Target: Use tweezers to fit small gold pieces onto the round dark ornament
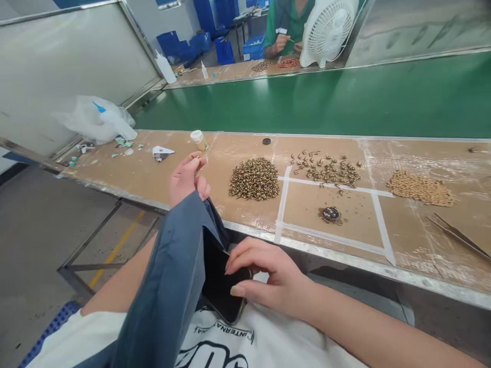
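My left hand [189, 180] is raised over the table's front edge with thumb and forefinger pinched; whatever small thing sits between the fingertips I cannot make out. Just behind it stands a small jar with a white cap [197, 136]. My right hand [268, 273] hovers over a dark-screened smartphone [222, 286] on my lap, thumb and fingers apart. A blue sleeve covers my left forearm and borders the phone. To the right of my left hand lies a heap of small brass-coloured parts [254, 179]. More hooked metal parts [328, 169] are scattered farther right.
A small round dark dish [330, 214] sits inside a taped square. Tan pieces [420, 188] and tweezers [460, 236] lie right. Left are folded paper [161, 153] and a white bottle [117, 123] by plastic bags. Beyond the green conveyor [307, 105], a person works near a fan [330, 30].
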`<action>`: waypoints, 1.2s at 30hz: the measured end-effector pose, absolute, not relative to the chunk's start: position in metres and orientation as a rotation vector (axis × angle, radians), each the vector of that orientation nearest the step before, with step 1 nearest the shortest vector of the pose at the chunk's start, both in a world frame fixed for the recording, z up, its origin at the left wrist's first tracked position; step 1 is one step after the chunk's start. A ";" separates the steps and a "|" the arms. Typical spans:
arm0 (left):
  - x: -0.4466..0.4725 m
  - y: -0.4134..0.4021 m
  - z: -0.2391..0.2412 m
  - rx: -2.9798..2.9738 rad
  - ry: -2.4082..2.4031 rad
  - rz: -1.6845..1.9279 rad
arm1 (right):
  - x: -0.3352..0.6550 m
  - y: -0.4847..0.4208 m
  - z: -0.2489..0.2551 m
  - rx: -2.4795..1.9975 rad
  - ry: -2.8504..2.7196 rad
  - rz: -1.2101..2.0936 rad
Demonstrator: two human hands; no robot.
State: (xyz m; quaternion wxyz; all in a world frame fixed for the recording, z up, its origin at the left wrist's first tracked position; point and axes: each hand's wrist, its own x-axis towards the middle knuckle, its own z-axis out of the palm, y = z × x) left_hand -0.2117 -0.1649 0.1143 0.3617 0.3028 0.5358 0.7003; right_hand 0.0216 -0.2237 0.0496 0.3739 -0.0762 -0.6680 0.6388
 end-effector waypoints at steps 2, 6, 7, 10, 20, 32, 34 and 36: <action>-0.212 -0.165 0.115 0.782 1.389 1.800 | 0.024 -0.231 0.053 -0.333 -1.695 1.766; -0.215 -0.164 0.120 0.777 1.413 1.805 | 0.023 -0.236 0.050 -0.533 -1.535 2.115; -0.215 -0.163 0.122 0.775 1.419 1.801 | 0.021 -0.234 0.051 -0.570 -1.486 2.215; -0.214 -0.160 0.127 0.803 1.420 1.770 | 0.007 -0.223 0.062 -0.624 -1.506 2.459; -0.219 -0.150 0.146 0.923 1.481 1.646 | -0.008 -0.193 0.070 -0.410 -1.582 2.708; -0.224 -0.137 0.142 0.902 1.438 1.668 | 0.008 -0.211 0.040 -0.514 -0.882 2.550; -0.224 -0.135 0.140 0.905 1.435 1.671 | 0.008 -0.212 0.034 -0.552 -0.840 2.538; -0.223 -0.133 0.139 0.917 1.430 1.658 | 0.008 -0.212 0.028 -0.580 -0.823 2.527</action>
